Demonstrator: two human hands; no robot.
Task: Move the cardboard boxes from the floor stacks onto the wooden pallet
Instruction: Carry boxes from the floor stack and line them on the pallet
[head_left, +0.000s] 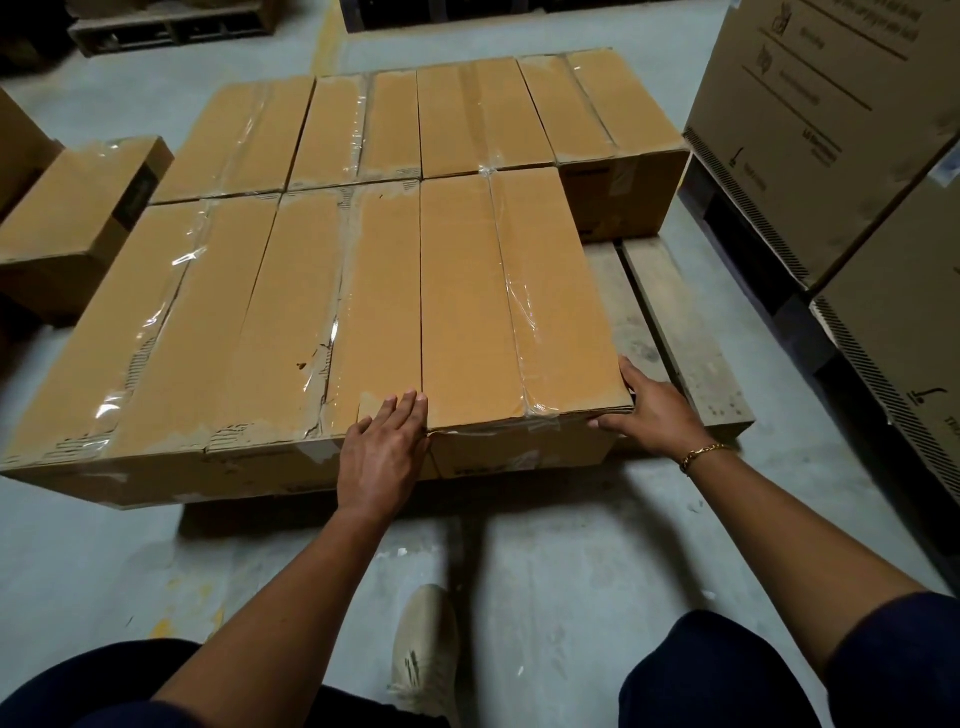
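Several long tan cardboard boxes lie side by side in two rows on the wooden pallet (675, 332), whose bare slats show at the right. The near-right box (498, 291) has clear tape along its top. My left hand (387, 452) rests flat with straight fingers on that box's near top edge, at the seam with its neighbour. At the box's near right corner, my right hand (654, 415) wraps around the edge, thumb up the side. A gold bracelet sits on that wrist.
A loose tan box (78, 218) lies on the floor at the left. Large printed cartons (831, 130) are stacked close on the right. Another pallet (171, 26) stands at the back left. Grey concrete floor and my shoe (426, 654) are in front.
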